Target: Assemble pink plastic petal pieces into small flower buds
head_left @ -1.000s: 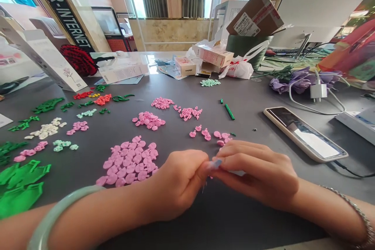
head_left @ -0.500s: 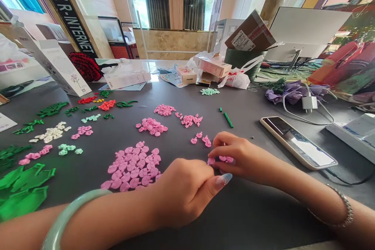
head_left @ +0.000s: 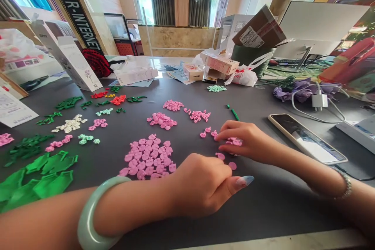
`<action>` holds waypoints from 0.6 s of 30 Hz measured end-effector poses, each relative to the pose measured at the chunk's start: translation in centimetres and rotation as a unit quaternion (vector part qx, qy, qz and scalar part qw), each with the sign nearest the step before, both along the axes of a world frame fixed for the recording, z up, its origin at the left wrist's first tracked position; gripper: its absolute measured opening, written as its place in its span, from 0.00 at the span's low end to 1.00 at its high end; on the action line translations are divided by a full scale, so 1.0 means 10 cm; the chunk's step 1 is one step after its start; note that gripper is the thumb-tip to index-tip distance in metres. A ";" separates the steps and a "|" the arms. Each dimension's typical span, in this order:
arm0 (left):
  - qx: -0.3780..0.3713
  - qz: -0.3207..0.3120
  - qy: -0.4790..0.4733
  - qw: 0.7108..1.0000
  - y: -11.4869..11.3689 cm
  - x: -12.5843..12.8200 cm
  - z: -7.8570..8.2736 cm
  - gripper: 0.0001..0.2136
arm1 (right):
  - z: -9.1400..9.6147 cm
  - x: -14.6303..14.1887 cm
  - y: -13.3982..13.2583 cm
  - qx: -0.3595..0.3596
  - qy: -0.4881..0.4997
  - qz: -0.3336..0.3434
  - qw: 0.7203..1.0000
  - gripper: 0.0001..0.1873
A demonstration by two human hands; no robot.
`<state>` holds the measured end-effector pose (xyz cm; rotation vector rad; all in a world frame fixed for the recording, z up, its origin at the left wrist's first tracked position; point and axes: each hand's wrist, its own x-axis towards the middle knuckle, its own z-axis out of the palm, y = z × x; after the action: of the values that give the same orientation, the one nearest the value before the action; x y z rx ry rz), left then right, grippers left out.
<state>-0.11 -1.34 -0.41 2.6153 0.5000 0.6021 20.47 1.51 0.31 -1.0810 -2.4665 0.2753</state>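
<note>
My left hand (head_left: 202, 183) is closed in a fist above the dark table, its thumb pointing right; whatever its fingers hold is hidden. Beyond it, my right hand (head_left: 246, 136) reaches left with fingers apart, over a few small pink pieces (head_left: 234, 141). Its fingertips are close to another small pink piece (head_left: 214, 134); whether they touch is unclear. Between the hands lie a pink disc-shaped piece (head_left: 220, 156) and a second pink disc (head_left: 232, 165). Left of my hands spreads a large group of flat, rounded pink plastic pieces (head_left: 149, 156).
Further pink piles (head_left: 162, 120) lie mid-table. Green leaf-like parts (head_left: 57, 164), white parts (head_left: 72, 124) and red parts (head_left: 118, 99) are at left. A green stick (head_left: 235, 115) and a phone (head_left: 307, 136) lie at right. Boxes (head_left: 193, 72) and a white bag (head_left: 241, 76) stand behind.
The view has shifted, so the table's things sit further right in the picture. My right hand has moved off a pink piece by its fingers, and two pink discs now show between my hands.
</note>
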 end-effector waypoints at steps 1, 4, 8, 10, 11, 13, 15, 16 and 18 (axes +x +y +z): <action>0.007 -0.002 0.006 1.000 0.00 0.00 0.00 0.23 | 0.01 -0.02 0.07 0.028 0.004 0.009 1.000 0.07; 0.021 -0.001 0.019 1.000 0.00 0.00 0.01 0.21 | 0.08 -0.14 0.34 0.094 0.005 0.055 0.994 0.08; 0.033 -0.009 0.000 0.999 0.00 0.01 0.01 0.20 | 0.21 -0.48 0.84 0.085 -0.062 0.061 0.993 0.10; 0.045 -0.010 -0.001 0.999 -0.01 0.01 0.01 0.20 | 0.23 -0.68 1.08 0.076 -0.105 0.037 0.991 0.11; 0.050 -0.009 0.003 0.999 -0.01 0.02 0.01 0.20 | 0.23 -0.77 1.19 0.071 -0.123 0.033 0.989 0.13; 0.056 -0.005 0.023 0.998 -0.02 0.03 0.02 0.22 | 0.20 -0.93 1.37 0.054 -0.151 0.034 0.986 0.14; 0.055 -0.004 0.053 0.997 -0.02 0.04 0.05 0.23 | 0.15 -1.03 1.50 0.030 -0.175 0.026 0.984 0.14; 0.051 -0.005 0.070 0.996 -0.01 0.06 0.07 0.23 | 0.13 -1.06 1.55 0.016 -0.181 0.022 0.983 0.13; 0.036 -0.009 0.098 0.995 0.01 0.07 0.10 0.21 | 0.11 -1.10 1.61 -0.009 -0.175 0.022 0.984 0.10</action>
<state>0.63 -1.25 0.61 2.7606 0.5206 0.3664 9.50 17.61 1.44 -1.1680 -2.8023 0.1279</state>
